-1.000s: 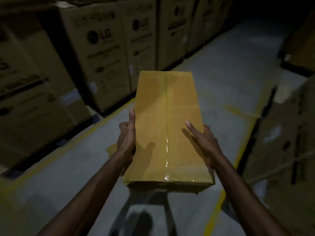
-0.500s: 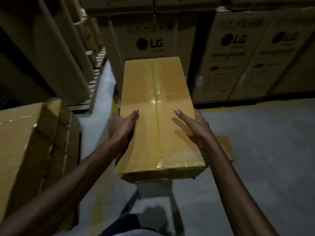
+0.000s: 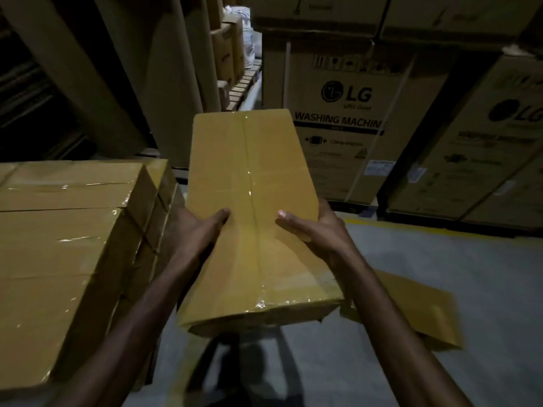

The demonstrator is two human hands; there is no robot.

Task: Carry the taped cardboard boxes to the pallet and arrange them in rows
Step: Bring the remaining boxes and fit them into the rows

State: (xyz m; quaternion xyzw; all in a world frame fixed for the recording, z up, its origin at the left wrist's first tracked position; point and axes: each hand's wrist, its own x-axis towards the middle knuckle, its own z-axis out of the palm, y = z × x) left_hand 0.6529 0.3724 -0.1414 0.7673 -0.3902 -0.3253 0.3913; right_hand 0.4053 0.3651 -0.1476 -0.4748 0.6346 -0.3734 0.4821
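taped cardboard box point(image 3: 252, 201) is gripped mid-air at its sides by left hand point(image 3: 199, 233) and right hand point(image 3: 318, 230); since a second ago the stacked boxes point(image 3: 73, 230) have been brought alongside, so placing is judged imminent.

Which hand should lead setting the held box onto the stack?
Left, probably. The left hand grips the taped box on the side facing the stacked boxes; the right hand is on the far side.
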